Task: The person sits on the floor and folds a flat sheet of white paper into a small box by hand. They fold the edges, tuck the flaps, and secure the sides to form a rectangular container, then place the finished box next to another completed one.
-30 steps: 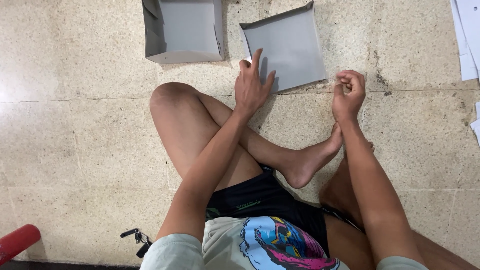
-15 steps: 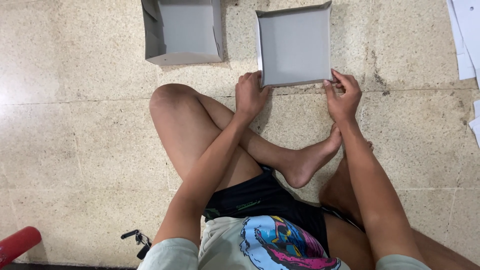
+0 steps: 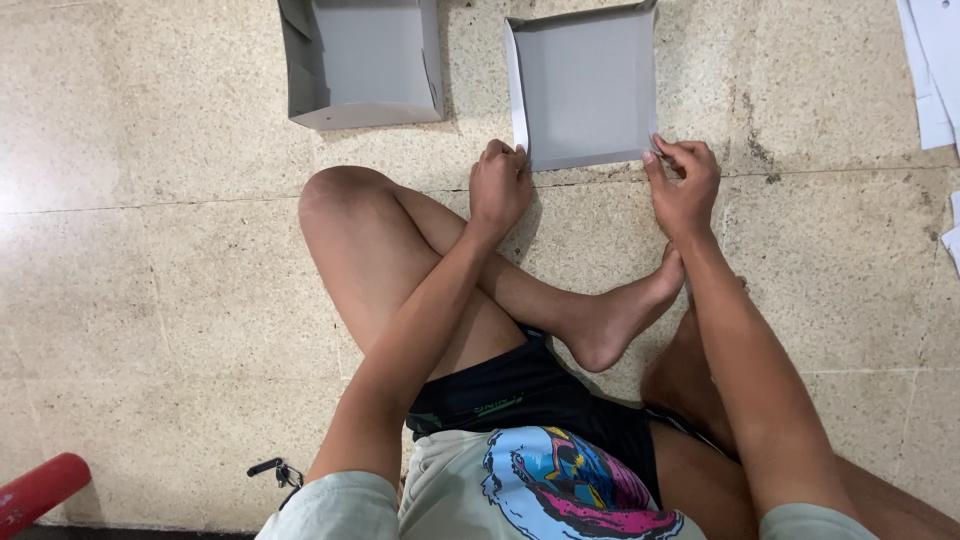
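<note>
Head view: the left hand [image 3: 500, 188] pinches the near-left corner of a grey cardboard tray [image 3: 585, 88] on the floor [image 3: 150, 250]; the right hand [image 3: 685, 185] grips its near-right corner. A finished grey box [image 3: 365, 62] stands far left.

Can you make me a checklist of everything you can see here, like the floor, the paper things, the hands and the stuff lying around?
Surface: speckled beige stone floor with thin joint lines; the person sits on it cross-legged.
Job's things: flat grey paper tray with low folded-up edges, lying square in front of the person.
Clutter: taller grey folded box to the left of the tray, apart from it; white paper sheets at the right edge; small black object by the hip; red rounded object in the bottom left corner.
Grippers: left hand at the tray's near left corner; right hand pinching the near right corner.
Cables: nothing seen.
Surroundings: only floor in view.
</note>
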